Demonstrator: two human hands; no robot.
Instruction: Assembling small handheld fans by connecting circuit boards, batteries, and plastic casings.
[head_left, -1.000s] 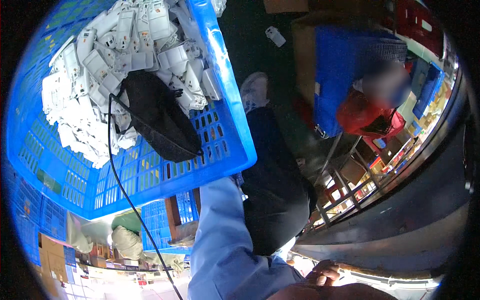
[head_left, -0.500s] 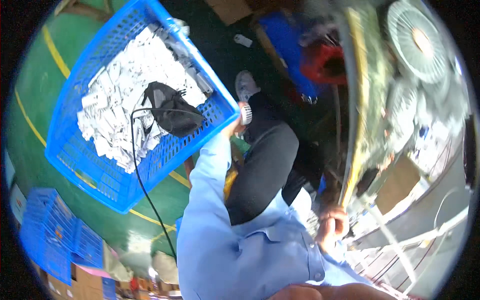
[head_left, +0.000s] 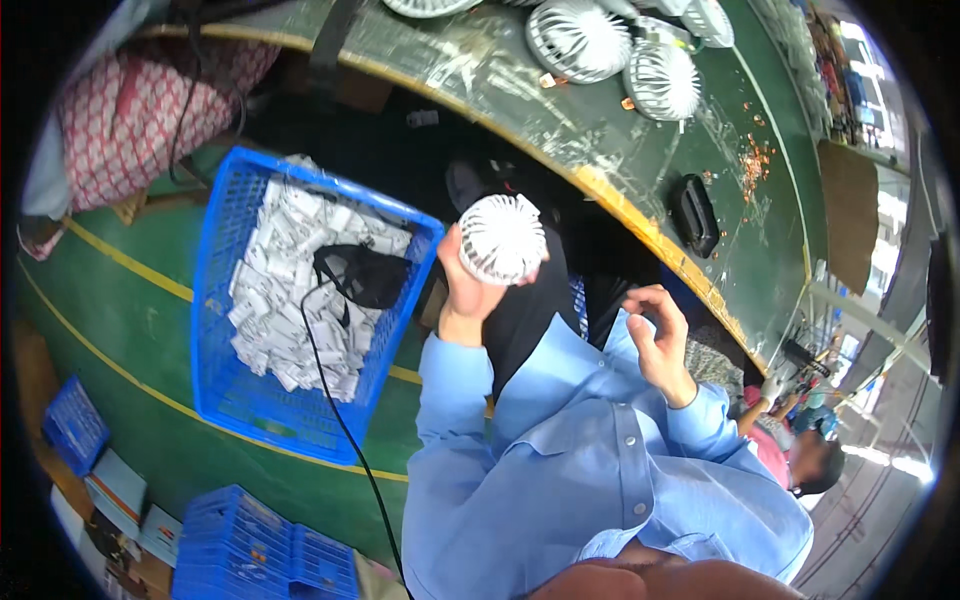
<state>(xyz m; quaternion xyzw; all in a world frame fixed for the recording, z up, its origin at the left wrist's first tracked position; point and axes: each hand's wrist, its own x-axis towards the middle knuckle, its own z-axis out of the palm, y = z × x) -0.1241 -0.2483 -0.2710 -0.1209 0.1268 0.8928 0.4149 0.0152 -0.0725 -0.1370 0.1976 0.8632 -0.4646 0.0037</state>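
Observation:
My left hand (head_left: 466, 292) is wrapped round a white fan head (head_left: 502, 240) with a slotted round grille, held above my dark-trousered lap. To the right, my right hand (head_left: 662, 340) is raised in front of the bench edge, its thumb and loosely bent fingers apart and nothing visible in it. More white fan heads (head_left: 578, 40) lie at the far side of the green workbench (head_left: 610, 130). Left of my left hand stands a blue crate (head_left: 215, 310) filled with small white plastic pieces (head_left: 290, 290); a black mesh bag (head_left: 372, 275) lies on top of them.
A black cable (head_left: 345, 415) runs from the crate toward me. On the bench are a dark oblong case (head_left: 694, 215) and scattered copper-coloured bits (head_left: 755, 165). Blue crates (head_left: 235, 550) stand at lower left. Someone in patterned red cloth is at upper left, another person at the right.
My left hand has come away from the crate corner and raised the fan head over my lap. My right hand has let go of the bench edge. The view has swung, showing more bench.

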